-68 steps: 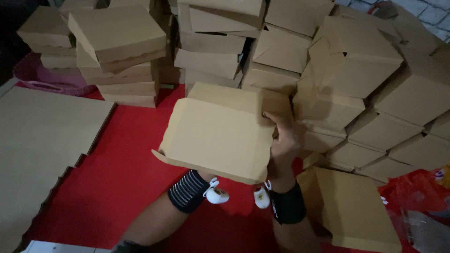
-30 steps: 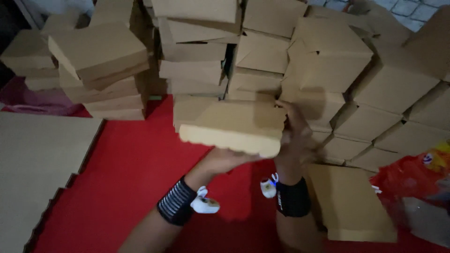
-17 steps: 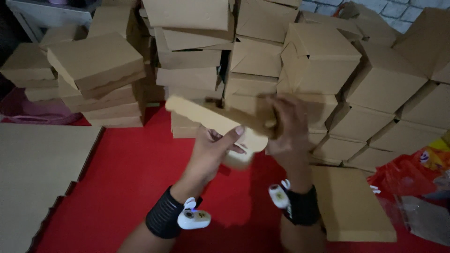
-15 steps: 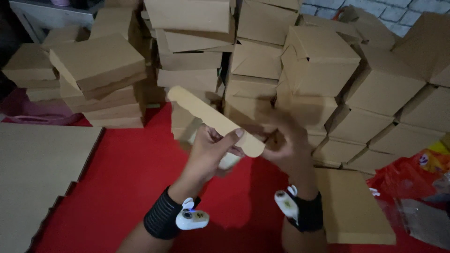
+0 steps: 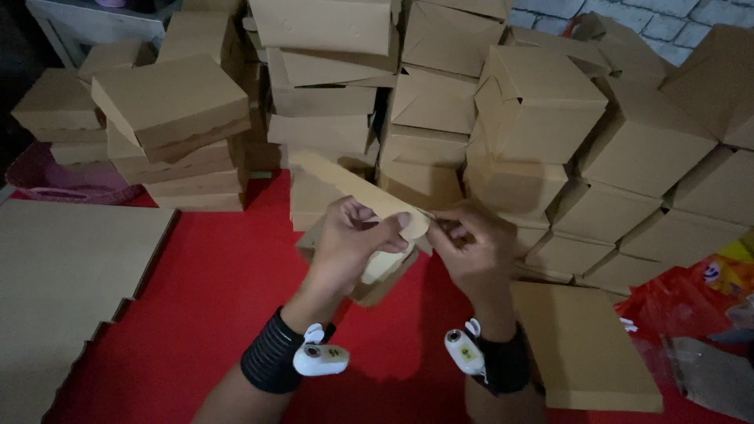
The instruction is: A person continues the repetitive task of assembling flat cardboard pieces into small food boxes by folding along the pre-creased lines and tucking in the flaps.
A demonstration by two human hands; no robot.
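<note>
Step in hand, as I judge: closing corner of cardboard box [image 5: 357, 212], held tilted in air above red floor cover [image 5: 212, 298], before stacked boxes [image 5: 440, 102]. My left hand [image 5: 349, 243] grasps box, thumb pressing flap; my right hand [image 5: 471, 247] pinches corner tab. Next move calls for firm tuck of tab, box kept steady. Flat cardboard sheets [image 5: 63, 275] at left edge of cover, one folded box [image 5: 585, 345] by right wrist

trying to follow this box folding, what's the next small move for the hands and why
Probably tuck the corner flap in. The left hand and right hand both pinch the near corner of the half-folded cardboard box, which is tilted up off the red surface, and that corner does not look closed yet.
</note>
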